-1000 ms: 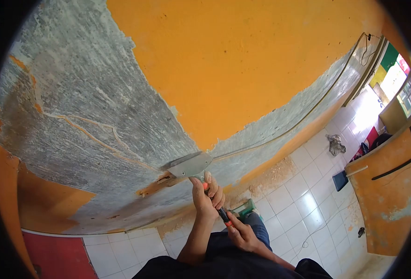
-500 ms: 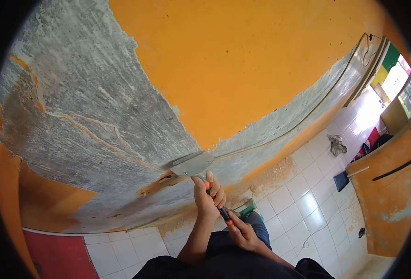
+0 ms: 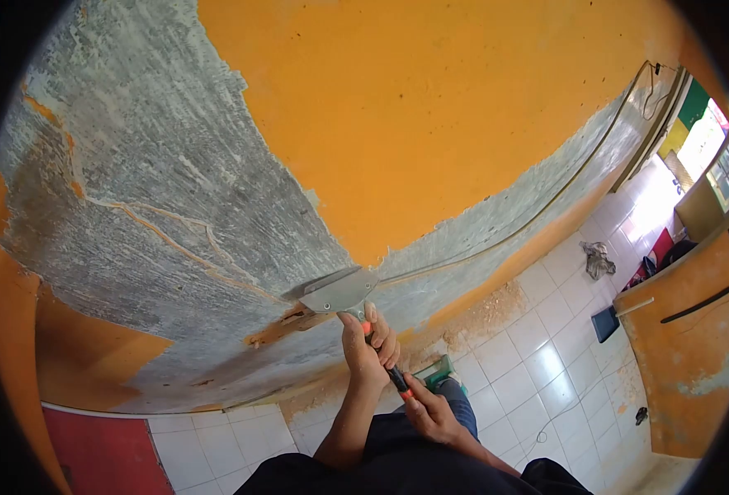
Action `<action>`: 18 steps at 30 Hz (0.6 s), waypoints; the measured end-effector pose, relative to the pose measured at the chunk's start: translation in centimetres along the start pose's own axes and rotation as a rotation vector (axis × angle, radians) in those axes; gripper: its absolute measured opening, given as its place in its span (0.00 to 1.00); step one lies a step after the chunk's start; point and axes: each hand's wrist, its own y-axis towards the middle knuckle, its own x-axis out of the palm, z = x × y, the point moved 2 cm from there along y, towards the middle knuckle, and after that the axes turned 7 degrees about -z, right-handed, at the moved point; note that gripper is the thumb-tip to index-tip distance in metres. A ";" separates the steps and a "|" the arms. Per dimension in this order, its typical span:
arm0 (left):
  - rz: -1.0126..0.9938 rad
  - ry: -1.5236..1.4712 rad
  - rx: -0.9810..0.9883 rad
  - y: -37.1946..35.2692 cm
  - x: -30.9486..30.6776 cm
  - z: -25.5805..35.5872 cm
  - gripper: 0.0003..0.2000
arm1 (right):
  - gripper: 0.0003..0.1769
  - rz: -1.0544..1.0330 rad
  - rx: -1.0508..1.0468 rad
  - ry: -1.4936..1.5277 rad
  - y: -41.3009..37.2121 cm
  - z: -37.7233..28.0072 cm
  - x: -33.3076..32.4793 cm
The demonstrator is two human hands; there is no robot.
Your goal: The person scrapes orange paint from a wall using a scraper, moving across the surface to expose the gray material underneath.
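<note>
A big wall (image 3: 430, 107) fills the space above the grip, with orange paint up high and a large grey bare patch (image 3: 183, 157) up and to the left. Under the grip and off to its right is a floor (image 3: 509, 340) of pale square tiles. Far to the right stands a low orange wall (image 3: 686, 371) with worn spots. Down and to the left is a flat red thing (image 3: 104, 450).

The scraper (image 3: 341, 292) is in the grip, and its wide metal blade sticks out just above the fingers. The blade is at the wall, right under the low tip of the orange paint; I cannot tell if its whole edge touches.

The 2 hands share the long black and red handle. The left hand (image 3: 364, 356) is curled around it near the blade. The right hand (image 3: 433, 418) is closed around the low end.

Well to the right of the grip, a crumpled bag (image 3: 598, 261) lies on the tiles. Farther down on that side is a small black thing (image 3: 641, 415).
</note>
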 end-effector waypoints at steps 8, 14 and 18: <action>-0.018 0.039 0.045 0.5 1.0 0.6 0.25 | 0.27 0.009 0.029 0.009 0.6 -0.3 -0.5; -0.012 0.046 0.046 0.0 0.9 0.7 0.25 | 0.28 -0.026 0.037 0.044 0.3 0.2 -0.1; 0.047 0.031 0.020 -0.1 0.8 0.4 0.25 | 0.28 -0.022 0.035 0.090 -0.2 0.1 -0.2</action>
